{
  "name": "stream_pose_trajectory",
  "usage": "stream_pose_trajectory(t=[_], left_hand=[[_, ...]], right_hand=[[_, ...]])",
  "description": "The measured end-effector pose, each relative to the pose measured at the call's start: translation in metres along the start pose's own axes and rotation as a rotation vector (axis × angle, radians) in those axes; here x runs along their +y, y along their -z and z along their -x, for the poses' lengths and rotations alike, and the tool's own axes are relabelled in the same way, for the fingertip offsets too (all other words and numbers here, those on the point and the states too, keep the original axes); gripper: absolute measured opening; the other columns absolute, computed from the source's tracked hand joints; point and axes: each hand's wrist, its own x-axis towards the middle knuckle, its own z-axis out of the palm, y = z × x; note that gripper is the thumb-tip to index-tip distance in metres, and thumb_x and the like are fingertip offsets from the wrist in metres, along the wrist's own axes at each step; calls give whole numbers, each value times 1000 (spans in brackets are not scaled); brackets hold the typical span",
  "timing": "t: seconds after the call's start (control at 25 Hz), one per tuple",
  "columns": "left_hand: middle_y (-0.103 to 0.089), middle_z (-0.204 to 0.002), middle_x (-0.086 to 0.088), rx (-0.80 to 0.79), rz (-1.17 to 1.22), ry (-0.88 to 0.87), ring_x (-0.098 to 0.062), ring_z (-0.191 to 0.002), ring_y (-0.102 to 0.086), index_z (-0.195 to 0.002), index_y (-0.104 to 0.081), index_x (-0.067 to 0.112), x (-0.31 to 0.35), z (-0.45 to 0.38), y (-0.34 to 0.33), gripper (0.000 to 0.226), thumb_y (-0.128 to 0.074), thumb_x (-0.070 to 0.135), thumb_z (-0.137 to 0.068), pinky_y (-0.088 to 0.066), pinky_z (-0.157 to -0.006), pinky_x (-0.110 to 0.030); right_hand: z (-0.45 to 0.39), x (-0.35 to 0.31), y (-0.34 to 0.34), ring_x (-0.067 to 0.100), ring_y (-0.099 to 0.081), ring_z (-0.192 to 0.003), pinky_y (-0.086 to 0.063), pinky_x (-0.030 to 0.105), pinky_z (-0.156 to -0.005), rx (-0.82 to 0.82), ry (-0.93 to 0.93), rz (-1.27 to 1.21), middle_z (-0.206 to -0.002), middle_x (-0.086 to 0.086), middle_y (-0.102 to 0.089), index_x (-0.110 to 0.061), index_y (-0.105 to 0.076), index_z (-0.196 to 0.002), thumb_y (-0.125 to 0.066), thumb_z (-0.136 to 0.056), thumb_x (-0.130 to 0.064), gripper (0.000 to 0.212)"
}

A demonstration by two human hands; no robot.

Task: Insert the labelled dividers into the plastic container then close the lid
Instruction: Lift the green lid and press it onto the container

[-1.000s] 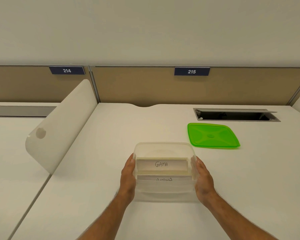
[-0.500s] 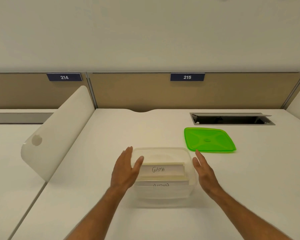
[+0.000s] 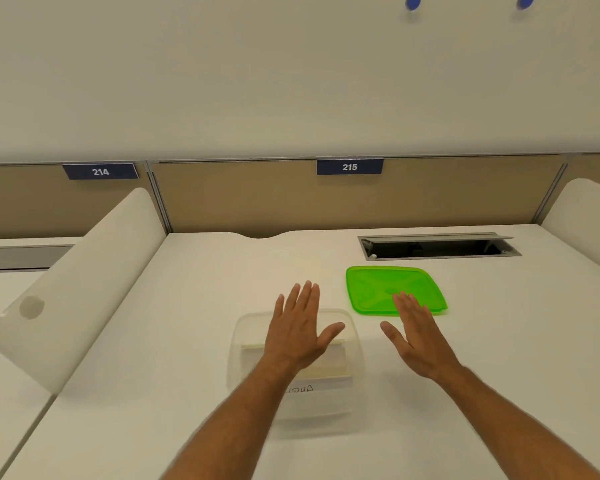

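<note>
Dividers (image 3: 326, 362) stand inside our clear plastic container (image 3: 355, 344), which sits uncovered on the white desk (image 3: 205, 306) near us. Our left hand (image 3: 300, 336) hovers flat above it, fingers straight, holding nothing. Our right hand (image 3: 418, 337) reaches with spread fingers over the near edge of the green lid (image 3: 378, 285), just right of the container.

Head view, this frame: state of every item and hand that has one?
plastic container: open, lid off, on the desk.
dividers: inside the container, upright.
green lid: flat on the desk, off the container.
left hand: open, fingers spread, above the container.
right hand: open, reaching toward the lid.
desk cable hatch: open.
</note>
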Motion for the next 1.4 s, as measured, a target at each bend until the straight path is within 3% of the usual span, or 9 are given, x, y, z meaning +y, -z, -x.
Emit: stream_pose_trajectory(t=[0.44, 0.64, 0.76, 0.88, 1.04, 1.16, 1.24, 1.4], left_hand=[[0, -165, -4, -35, 46, -79, -23, -152, 3, -156, 1, 15, 79, -55, -31, 103, 1, 80, -75, -1, -123, -46], [3, -165, -6, -76, 124, -43, -24, -152, 4, -156, 2, 14, 108, -80, -42, 110, 3, 82, -69, -2, -123, -44], [0, -165, -9, -113, 246, 43, -25, -152, 1, -156, 0, 11, 122, -99, -51, 101, -30, 76, -85, -6, -123, -42], [-5, -164, -12, -157, 470, 209, -26, -151, -4, -156, -4, 6, 131, -118, -65, 104, -60, 60, -86, -10, -123, -39], [-31, -155, -17, -158, 681, 476, -31, -144, -27, -151, -23, 5, 133, -136, -88, 109, -70, 63, -71, -26, -117, -42], [-28, -153, -19, -137, 691, 628, -33, -144, -23, -152, -17, 3, 133, -140, -98, 112, -72, 60, -72, -24, -118, -43], [-24, -155, -19, -140, 699, 715, -33, -146, -19, -152, -13, 4, 134, -141, -101, 114, -73, 59, -73, -23, -118, -45], [-43, -142, -14, -134, 796, 785, -35, -134, -39, -145, -25, 6, 135, -142, -105, 107, -77, 58, -67, -36, -110, -47]], right_hand=[[-4, 82, 29, 13, 2, -150, 3, 36, -122, 37, -114, 74, -163, 0, -5, -19, -8, -155, 3, -76, -82, 101], [-17, 106, 36, 15, -2, -150, 0, 36, -122, 36, -189, -6, -163, 3, -7, -18, -9, -154, -20, -89, -70, 84], [-30, 116, 36, 18, -9, -150, -9, 40, -123, 21, -279, -188, -163, 5, -10, -16, -11, -154, -30, -90, -63, 81], [-43, 120, 35, 23, -20, -147, -19, 42, -120, 27, -384, -343, -161, 9, -18, -12, -16, -153, -38, -92, -58, 79], [-59, 130, 28, 29, -29, -144, -25, 41, -118, -32, -494, -470, -158, 15, -27, -8, -20, -152, -54, -94, -44, 76], [-64, 135, 24, 32, -36, -139, -32, 38, -112, -92, -527, -465, -153, 19, -35, -5, -22, -150, -68, -88, -23, 79], [-66, 134, 25, 34, -45, -131, -37, 34, -102, -102, -511, -422, -144, 20, -47, 0, -32, -144, -67, -86, -11, 69], [-69, 134, 25, 33, -52, -122, -39, 28, -89, -109, -464, -406, -133, 17, -56, -4, -39, -141, -65, -83, -3, 63]])
